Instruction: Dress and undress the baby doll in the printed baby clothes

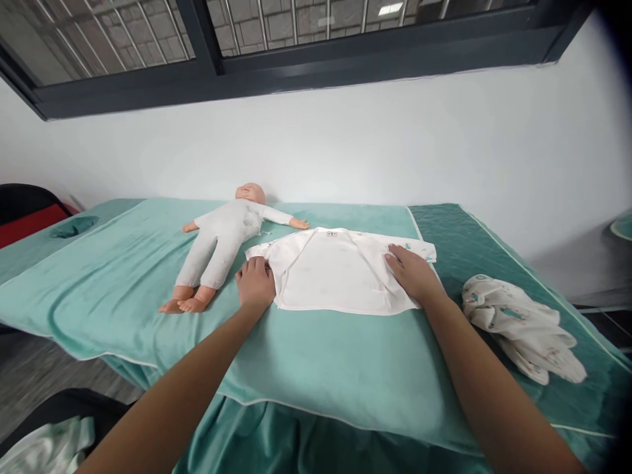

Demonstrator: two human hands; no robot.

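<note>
While the white shirt [330, 283] is already spread at twelve o'clock, the cloth bundle [518, 326] at two lies crumpled. The right hand [412, 271] rests unclenched on the shirt; whether the left hand [255, 283] pinches a sleeve [258, 250], I can't tell.

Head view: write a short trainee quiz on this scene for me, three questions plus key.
1. The right hand rests on:
A) the window frame
B) the white baby shirt
C) the wall
2. True or false: the crumpled printed cloth lies between the shirt and the baby doll.
3. Which hand is nearer the doll?

Key: 1 B; 2 False, it lies to the right of the shirt; 3 the left hand.
</note>
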